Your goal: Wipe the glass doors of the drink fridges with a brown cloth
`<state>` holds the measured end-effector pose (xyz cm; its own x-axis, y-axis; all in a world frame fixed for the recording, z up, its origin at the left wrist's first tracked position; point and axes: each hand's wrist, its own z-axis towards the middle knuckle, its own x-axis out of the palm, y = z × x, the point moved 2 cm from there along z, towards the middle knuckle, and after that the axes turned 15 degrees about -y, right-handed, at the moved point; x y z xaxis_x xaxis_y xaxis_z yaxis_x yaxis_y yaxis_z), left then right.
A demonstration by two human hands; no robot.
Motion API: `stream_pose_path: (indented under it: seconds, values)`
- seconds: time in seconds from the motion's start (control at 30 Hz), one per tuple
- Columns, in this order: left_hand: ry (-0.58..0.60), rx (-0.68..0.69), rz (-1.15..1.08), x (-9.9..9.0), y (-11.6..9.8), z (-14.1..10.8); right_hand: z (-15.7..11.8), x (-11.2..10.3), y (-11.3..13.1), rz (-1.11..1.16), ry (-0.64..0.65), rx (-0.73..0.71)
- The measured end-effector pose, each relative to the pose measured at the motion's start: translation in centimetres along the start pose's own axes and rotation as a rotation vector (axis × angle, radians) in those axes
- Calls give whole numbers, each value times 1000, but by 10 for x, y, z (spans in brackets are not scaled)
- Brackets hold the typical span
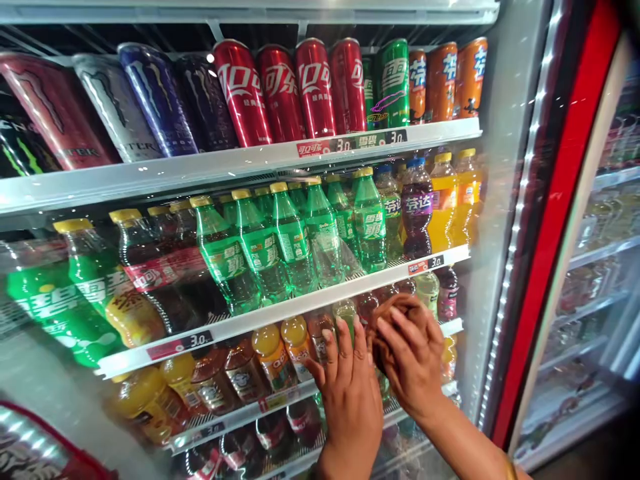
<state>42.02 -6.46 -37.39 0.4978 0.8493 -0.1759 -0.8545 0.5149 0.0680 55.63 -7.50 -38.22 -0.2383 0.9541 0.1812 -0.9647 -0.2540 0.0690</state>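
In the head view, the right hand (pixel 413 353) is gripping a crumpled brown cloth (pixel 399 302) before the lower drink shelf (pixel 240 419), fingers clamping over it; just beside, the left hand (pixel 351 393) is holding its fingers slightly apart, while green bottles (pixel 293 243) are standing above and red cans (pixel 280 93) are lining the top shelf (pixel 200 162)

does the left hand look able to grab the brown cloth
Probably yes: the left hand, fingers extended, is close beside the brown cloth with nothing visible between them, though the right hand covers part of it.
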Motion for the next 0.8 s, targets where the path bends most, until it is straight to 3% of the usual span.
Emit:
stream_pose_path:
  seconds: [0.07,0.17,0.3,0.43,0.57,0.7,0.8]
  values:
    - [-4,5,-20,-1,5,-4,-24,-7,7,36,44,-54]
    - [6,10,-51,-4,12,-16,-42,-16,-2,35,73,-79]
    - [24,-12,-46,-11,25,-21,-13,-4,-6,-34,-12,14]
    - [-30,-37,-21,-20,43,-12,17,18,34,-36,-46,44]
    - [-10,-6,-24,-27,58,-18,-20,14,66,39,42,-94]
    - [32,34,-12,-34,71,-32,-61,-2,51,10,75,-121]
    - [27,27,-12,-40,79,-29,-42,2,41,-84,-8,23]
